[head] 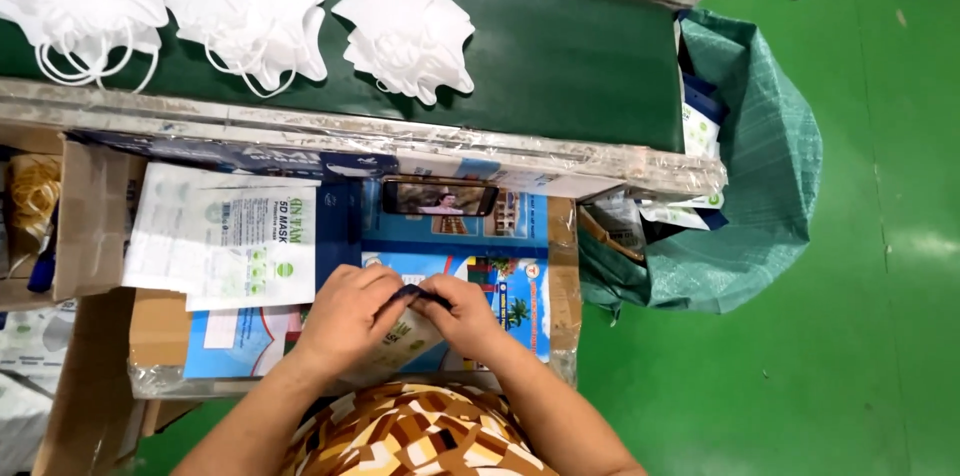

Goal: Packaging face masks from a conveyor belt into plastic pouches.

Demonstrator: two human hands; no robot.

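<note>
Left hand (pixel 345 321) and right hand (pixel 462 314) together at the near edge of the cardboard work surface (pixel 160 331), fingers of both pinched narrow on the dark top edge of a clear packet (pixel 408 328) held between them. Just left, a stack of white printed pouches (pixel 222 236). Beyond, a phone (pixel 440 198) lying flat. Far side, three piles of white masks (pixel 405 38) on the green belt (pixel 570 56). Right, a green woven sack (pixel 765 166) on the floor

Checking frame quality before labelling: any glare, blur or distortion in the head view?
Head view: glare streaks on the glossy green floor at right; wide-angle bowing along the conveyor belt edge; white masks bright but folds readable; both hands slightly soft, pinching a small dark packet edge; phone screen legible.
</note>
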